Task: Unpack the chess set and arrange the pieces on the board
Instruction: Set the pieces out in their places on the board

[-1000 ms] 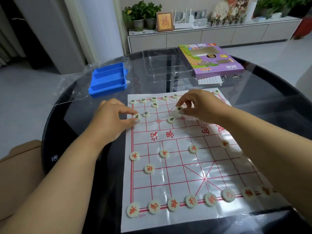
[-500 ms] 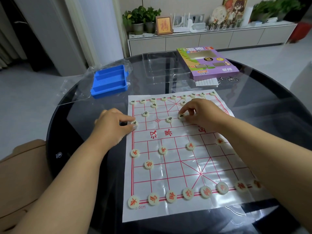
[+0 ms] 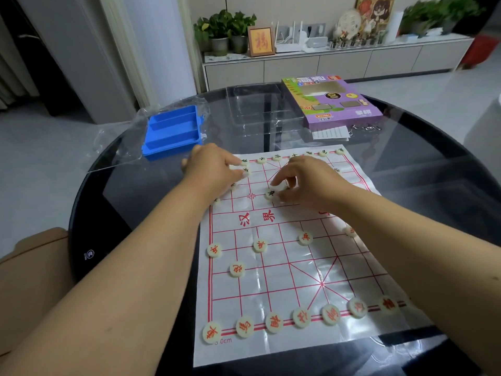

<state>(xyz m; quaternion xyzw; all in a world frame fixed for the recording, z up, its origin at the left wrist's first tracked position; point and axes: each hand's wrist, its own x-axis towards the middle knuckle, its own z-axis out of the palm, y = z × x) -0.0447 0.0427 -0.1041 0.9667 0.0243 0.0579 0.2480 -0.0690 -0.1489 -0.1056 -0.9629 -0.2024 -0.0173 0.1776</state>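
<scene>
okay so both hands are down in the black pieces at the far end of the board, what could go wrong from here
1. The forearms reach over the set red pieces; pulling back low could knock them off their points.
2. The board is a creased thin sheet on glass; a push from either hand could slide it and shift everything.
3. The left hand crowds several black pieces and may nudge neighbours.

A white sheet board (image 3: 295,270) with red grid lines lies flat on the table. Pale round pieces sit on it: red-lettered ones (image 3: 273,323) in a near row, with more scattered above them, and dark-lettered ones (image 3: 276,157) along the far edge.
</scene>
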